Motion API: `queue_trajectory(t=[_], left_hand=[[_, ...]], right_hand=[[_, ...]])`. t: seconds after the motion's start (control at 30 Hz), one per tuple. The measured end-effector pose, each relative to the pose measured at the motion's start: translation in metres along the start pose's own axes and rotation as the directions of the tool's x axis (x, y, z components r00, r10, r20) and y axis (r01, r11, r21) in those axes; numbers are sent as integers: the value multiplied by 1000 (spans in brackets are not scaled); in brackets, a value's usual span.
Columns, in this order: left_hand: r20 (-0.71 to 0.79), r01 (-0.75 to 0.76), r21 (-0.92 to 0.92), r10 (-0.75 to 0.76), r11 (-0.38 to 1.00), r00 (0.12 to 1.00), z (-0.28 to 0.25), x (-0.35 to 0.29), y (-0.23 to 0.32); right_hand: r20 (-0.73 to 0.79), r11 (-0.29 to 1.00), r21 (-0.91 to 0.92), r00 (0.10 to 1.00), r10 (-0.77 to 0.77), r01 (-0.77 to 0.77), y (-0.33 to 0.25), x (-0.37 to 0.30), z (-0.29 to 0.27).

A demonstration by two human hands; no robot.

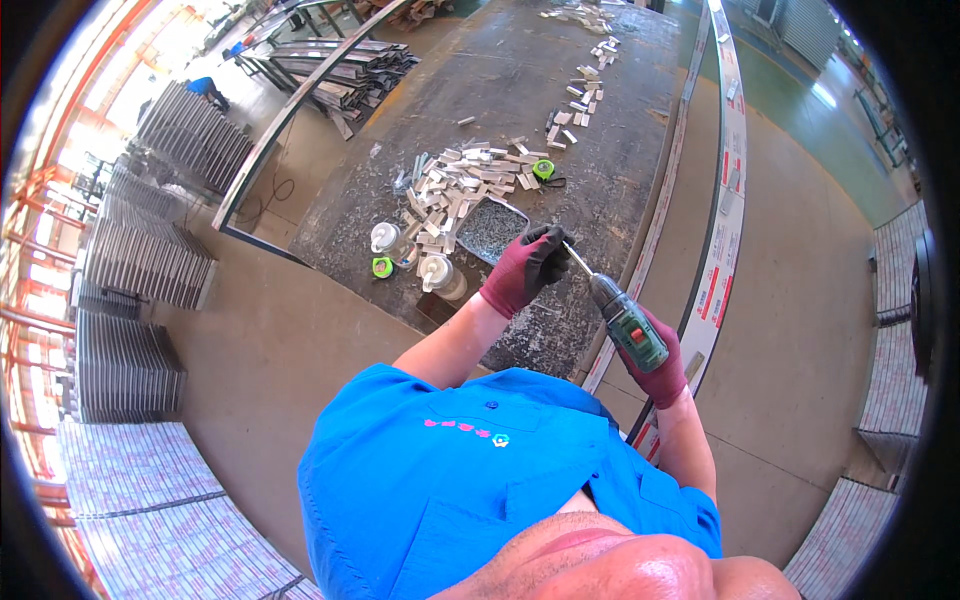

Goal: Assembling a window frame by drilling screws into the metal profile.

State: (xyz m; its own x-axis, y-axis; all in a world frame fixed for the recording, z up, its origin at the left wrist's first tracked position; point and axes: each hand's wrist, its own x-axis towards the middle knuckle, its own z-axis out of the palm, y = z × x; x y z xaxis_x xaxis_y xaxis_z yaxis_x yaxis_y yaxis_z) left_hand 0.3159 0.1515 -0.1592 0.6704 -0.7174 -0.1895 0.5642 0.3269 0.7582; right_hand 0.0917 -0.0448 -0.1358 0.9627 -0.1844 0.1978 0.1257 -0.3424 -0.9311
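Observation:
My right hand, in a maroon glove, grips a green and black cordless drill. Its long bit points up and left toward my left hand. That hand wears a maroon glove with dark fingers. Its fingers are closed by the tip of the bit; whatever they hold is too small to make out. Just beyond my left hand, a tray of small metal pieces, likely screws, lies on the dark worktable. Past it spreads a heap of short silvery metal blocks.
Two white-topped containers and a green tape measure stand left of the tray; another tape measure lies beyond. Long frame bars run along the table's right side. Stacked panels line the left. A person bends far left.

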Motion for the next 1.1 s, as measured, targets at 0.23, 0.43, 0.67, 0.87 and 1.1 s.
queue_trajectory(t=[0.23,0.43,0.67,0.87,1.1], left_hand=[[-6,-27,123,28,992,1000,-6,-2,7],[-18,-6,179,9,984,1000,-3,-5,10],[38,156,-3,-156,988,987,-12,-17,0],[130,213,-64,-203,975,970,-48,-33,-16],[25,272,52,-274,961,961,-63,-52,-36]], right_hand=[[31,999,-29,999,16,-15,-1,1,-2],[15,999,-43,1000,8,-8,-4,2,-2],[5,998,-56,1000,-3,3,-2,1,-3],[-41,1000,11,999,13,-12,1,-2,-5],[-17,999,10,999,42,-42,0,-1,-7]])
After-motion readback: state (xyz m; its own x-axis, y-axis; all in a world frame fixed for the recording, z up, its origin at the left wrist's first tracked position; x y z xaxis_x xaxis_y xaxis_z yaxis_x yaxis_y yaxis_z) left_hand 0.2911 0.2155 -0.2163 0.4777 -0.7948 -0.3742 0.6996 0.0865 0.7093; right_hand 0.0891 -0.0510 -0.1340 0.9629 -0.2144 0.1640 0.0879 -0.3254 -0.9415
